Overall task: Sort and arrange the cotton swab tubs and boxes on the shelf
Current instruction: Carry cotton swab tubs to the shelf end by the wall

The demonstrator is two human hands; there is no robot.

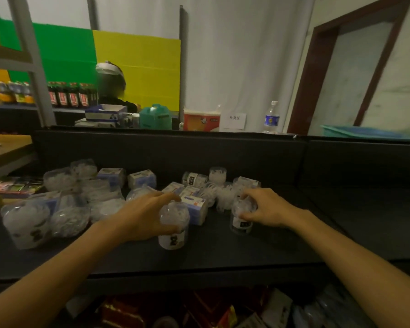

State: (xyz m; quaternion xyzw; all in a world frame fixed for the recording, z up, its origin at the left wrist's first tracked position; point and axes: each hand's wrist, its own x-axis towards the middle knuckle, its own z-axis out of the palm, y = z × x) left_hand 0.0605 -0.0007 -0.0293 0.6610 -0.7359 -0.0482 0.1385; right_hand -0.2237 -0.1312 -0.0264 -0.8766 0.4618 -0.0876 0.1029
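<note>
L hand [145, 215]: front tub [173, 227] gripped upright, fingers curled round it, mid shelf [223, 252] | R hand [266, 207]: right tub [242, 215] held upright, fingers curled on top | boxes [195, 205] just behind, betw. both tubs | more tubs [26, 221] heaped at left.

A dark, matte black shelf [246, 247] with a low raised back wall carries everything. Toward nine o'clock lies a crowded heap of clear plastic cotton swab tubs [64, 200], several tipped on their sides. Toward twelve o'clock sit small white-and-blue cardboard boxes [142, 179], and behind them more clear tubs [217, 175]. At the centre stand two upright clear tubs with white labels, one [173, 229] beside a blue-and-white box [198, 210], the other [242, 220] toward two o'clock. The three o'clock stretch is bare black surface.
</note>
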